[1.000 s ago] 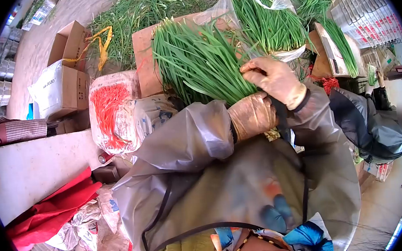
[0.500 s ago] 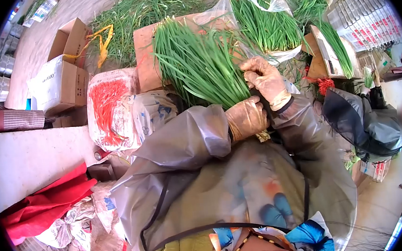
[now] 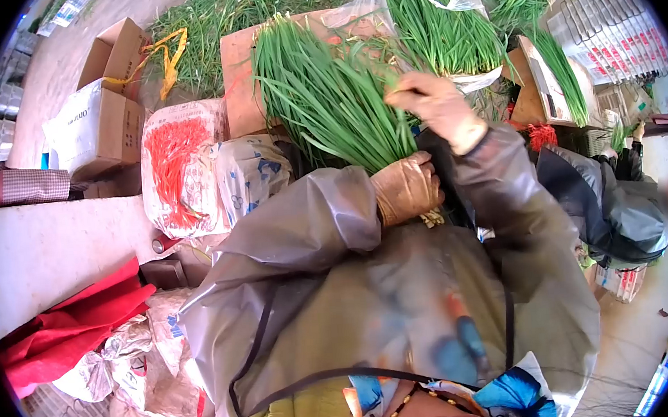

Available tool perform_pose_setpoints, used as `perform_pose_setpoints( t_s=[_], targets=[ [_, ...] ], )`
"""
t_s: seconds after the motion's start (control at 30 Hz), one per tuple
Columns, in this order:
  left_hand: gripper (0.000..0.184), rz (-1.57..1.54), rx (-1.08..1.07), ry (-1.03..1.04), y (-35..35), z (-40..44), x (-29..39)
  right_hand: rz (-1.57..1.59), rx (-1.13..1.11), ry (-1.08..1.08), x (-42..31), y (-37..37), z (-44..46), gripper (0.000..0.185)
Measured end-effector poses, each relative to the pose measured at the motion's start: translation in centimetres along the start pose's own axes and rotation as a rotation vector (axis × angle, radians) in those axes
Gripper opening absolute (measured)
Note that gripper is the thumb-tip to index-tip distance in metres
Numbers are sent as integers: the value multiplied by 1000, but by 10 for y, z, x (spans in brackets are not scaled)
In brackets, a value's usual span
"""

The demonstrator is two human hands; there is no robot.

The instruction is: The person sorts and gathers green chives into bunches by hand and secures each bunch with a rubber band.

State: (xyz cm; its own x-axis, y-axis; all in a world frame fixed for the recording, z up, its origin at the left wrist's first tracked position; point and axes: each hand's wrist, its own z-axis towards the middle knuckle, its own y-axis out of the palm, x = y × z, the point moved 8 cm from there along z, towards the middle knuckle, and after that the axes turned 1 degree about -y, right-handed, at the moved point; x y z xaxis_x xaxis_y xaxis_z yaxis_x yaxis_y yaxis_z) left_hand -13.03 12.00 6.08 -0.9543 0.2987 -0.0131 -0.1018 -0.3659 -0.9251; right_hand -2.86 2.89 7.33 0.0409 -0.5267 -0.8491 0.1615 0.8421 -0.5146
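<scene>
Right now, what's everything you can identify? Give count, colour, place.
Chive-like bundle: 1, green, centre
Board: 1, brown, under bundle
Loose leaves: many, green, top
Bagged leaves: many, green, upper right
Ties: many, red, on white sack
Cartons: 2, brown and white, upper left
Strap: 1, yellow, beside cartons
Cloth: 1, red, lower left
Co-worker: 1, dark-clad, right
Smock: 1, translucent grey, worn
Left hand: 1, brown-stained glove, gripping bundle
Right hand: 1, brown-stained glove, near bundle

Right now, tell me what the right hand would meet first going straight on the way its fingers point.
The right hand would probably meet the green bunch held in the left hand, though depth is unclear in this view.
</scene>
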Motion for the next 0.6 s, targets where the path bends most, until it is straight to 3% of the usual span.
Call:
perform_pose_setpoints(
  t_s=[0.03, 0.1, 0.13, 0.17, 0.23, 0.3, 0.37, 0.43, 0.5, 0.53, 0.57, 0.6],
  targets=[
    [10, -14, 38, -23, -6, -1, -3, 68, 18, -15, -21, -16, -14, 12],
    [11, -72, 202, -126, -28, -12, -15, 873, 316, 369, 21, -26, -49, 12],
    [16, -99, 44, -175, -19, -14, -19, 926, 362, 313, 31, -32, -63, 13],
    [16, -102, 44, -175, -19, -16, -20, 977, 409, 256, 40, -37, -75, 14],
    [25, -158, 317, -282, -38, -23, -30, 974, 678, 152, 47, -56, -96, 11],
    [32, -188, 341, -310, -42, -24, -33, 936, 753, 104, 27, -65, -113, 8],
    [36, -306, 307, -430, -41, -23, -44, 858, 558, -145, -23, -73, -110, 7],
    [25, -186, 253, -431, -34, -26, -46, 880, 572, -220, -48, -92, -116, 12],
    [16, -443, 245, -374, -15, -25, -44, 921, 669, -232, -38, -132, -120, 11],
    [12, -99, 38, -253, -3, -15, -33, 561, 697, -31, -24, -142, -116, 8],
    [9, -75, 77, -196, -13, -13, -26, 198, 700, 162, -6, -153, -111, 7],
    [7, -49, 117, -140, -23, -12, -19, -51, 288, 249, 44, -152, -96, 15]
  ],
)
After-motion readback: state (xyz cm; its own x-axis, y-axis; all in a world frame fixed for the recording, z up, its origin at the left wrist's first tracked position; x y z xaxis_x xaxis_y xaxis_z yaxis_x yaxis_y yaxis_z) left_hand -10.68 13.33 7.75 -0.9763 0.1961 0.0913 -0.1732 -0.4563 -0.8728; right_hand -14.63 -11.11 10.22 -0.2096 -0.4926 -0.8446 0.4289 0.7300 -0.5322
